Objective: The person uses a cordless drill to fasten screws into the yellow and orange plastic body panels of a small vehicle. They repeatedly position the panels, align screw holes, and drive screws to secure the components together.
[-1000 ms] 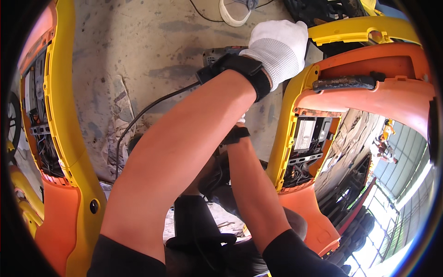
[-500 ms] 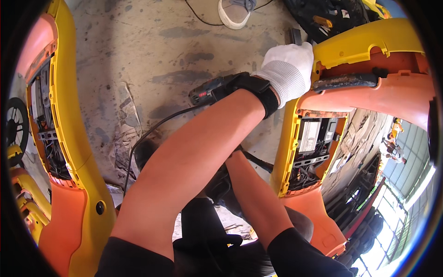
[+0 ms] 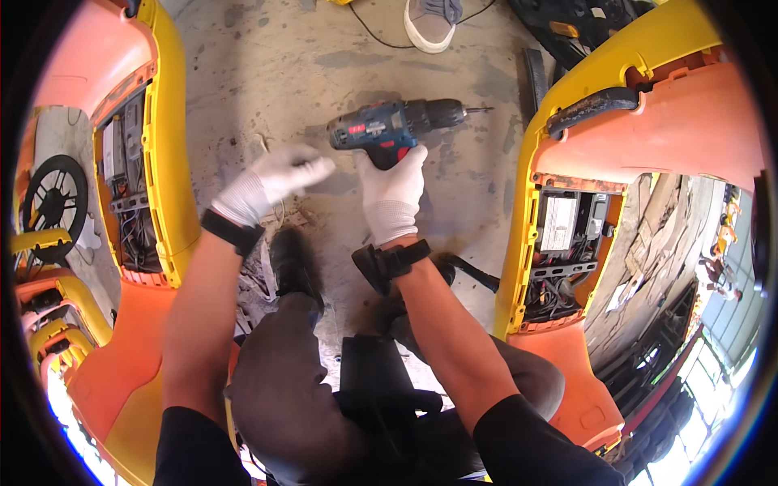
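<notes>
Drill (image 3: 369, 130), blue-black with red patches: held in our right hand (image 3: 395, 190) over the stained concrete floor (image 3: 243, 97). White-gloved fingers wrap firmly round the drill's grip; whether the red trigger (image 3: 403, 151) is pressed, we cannot tell. Slim metal bit (image 3: 480, 108) sits in the chuck, pointing right.

Left hand (image 3: 279, 178), also white-gloved, is blurred, just left of the drill and slightly nearer us. Its fingers are curled inward; we cannot tell whether they hold anything.

Around the drill, 2 yellow-and-orange vehicle bodies. Well to its left, the left-hand body (image 3: 174, 162), with a black spoked wheel (image 3: 55, 198) farther out on that side. Well to its right, the right-hand body (image 3: 519, 235); in its open bay we note a pale box (image 3: 559, 223) and dark wiring (image 3: 551, 300).

Beyond the drill: 1 grey shoe (image 3: 431, 24) with a pale sole, beside a thin black cable (image 3: 369, 31). Nearer us than the drill: our dark shoe (image 3: 288, 263), on the left.
</notes>
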Demonstrator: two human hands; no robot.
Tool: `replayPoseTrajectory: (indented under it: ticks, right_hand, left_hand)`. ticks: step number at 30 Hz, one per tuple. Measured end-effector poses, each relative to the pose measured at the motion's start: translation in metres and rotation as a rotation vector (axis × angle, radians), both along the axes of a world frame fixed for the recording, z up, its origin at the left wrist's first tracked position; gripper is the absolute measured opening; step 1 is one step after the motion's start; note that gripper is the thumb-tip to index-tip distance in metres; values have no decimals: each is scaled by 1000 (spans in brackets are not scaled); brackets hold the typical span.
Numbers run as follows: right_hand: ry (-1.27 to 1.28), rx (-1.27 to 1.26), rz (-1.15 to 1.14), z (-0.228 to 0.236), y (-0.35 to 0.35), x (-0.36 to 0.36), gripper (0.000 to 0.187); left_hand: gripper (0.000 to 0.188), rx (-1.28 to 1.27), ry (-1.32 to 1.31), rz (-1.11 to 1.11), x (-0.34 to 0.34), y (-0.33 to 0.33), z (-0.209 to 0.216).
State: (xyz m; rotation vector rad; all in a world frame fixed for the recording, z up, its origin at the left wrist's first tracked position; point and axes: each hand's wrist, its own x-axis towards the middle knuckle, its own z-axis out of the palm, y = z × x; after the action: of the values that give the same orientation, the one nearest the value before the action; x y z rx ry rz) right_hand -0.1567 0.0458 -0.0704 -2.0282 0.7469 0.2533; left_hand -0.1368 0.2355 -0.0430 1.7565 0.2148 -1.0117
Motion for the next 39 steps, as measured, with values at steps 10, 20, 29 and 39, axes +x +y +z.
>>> replayPoseTrajectory:
  ticks: [10, 20, 29, 39]
  right_hand:
    - [-338, 215, 90, 75, 2, -25, 46]
    - [-402, 974, 318, 139, -67, 11, 31]
    - [-408, 982, -158, 127, -43, 22, 25]
    - [-255, 805, 28, 115, -33, 45, 28]
  left_hand:
    - [49, -425, -8, 282, -11, -61, 3]
    - [60, -394, -179, 176, -2, -48, 72]
    - [78, 231, -571, -178, 25, -69, 97]
    - [74, 418, -552, -101, 63, -62, 9]
